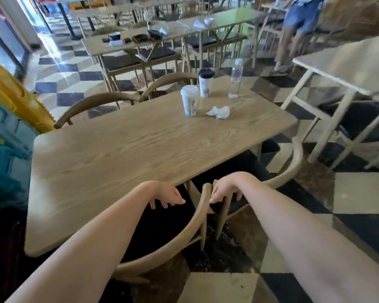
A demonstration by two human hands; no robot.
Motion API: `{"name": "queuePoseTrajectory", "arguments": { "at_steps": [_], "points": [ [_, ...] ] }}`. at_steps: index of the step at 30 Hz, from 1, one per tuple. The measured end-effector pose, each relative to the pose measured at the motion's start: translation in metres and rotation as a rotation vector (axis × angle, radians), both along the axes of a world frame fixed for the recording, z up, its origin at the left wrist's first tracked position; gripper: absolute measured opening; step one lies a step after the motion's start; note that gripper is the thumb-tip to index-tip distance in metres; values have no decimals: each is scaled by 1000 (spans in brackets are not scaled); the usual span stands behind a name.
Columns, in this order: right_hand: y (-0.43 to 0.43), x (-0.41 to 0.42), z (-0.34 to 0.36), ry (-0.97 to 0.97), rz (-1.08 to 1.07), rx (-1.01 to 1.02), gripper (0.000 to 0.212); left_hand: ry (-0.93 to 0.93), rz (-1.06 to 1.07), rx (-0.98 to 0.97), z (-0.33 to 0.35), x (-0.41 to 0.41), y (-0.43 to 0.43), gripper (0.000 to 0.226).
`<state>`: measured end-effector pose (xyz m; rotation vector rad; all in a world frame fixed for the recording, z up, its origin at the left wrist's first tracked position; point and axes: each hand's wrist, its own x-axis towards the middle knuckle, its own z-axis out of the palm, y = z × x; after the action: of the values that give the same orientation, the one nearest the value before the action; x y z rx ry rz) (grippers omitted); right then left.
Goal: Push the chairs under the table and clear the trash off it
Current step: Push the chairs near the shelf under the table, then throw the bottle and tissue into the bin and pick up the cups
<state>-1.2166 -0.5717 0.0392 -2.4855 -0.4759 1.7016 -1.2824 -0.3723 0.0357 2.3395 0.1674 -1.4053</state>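
Observation:
The wooden table carries a white-lidded paper cup, a black-lidded cup, a clear plastic bottle and a crumpled tissue, all near its far right corner. Two curved-back wooden chairs stand at the near side. The left chair is partly under the table, and the right chair is angled at the corner. My left hand hangs over the left chair's dark seat, fingers loose and apart, holding nothing. My right hand grips the end of the right chair's back rail.
Two more chairs sit tucked at the far side. A pale table with a dark-seated chair stands at the right. A person stands at the back right. A yellow and teal object crowds the left edge.

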Motion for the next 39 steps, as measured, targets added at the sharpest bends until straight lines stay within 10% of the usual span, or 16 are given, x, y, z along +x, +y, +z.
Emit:
{"name": "queuePoseTrajectory", "arguments": {
  "at_steps": [15,29,39],
  "points": [
    [-149,141,23,-108,-136,-16,55,-134,-138,-13,13,161,-143,49],
    [-193,301,-5,-143,170,62,45,-133,257,58,-12,267,-205,38],
    [-140,405,-37,-394,272,228,45,-455,570,184,-47,358,-172,20]
  ]
}}
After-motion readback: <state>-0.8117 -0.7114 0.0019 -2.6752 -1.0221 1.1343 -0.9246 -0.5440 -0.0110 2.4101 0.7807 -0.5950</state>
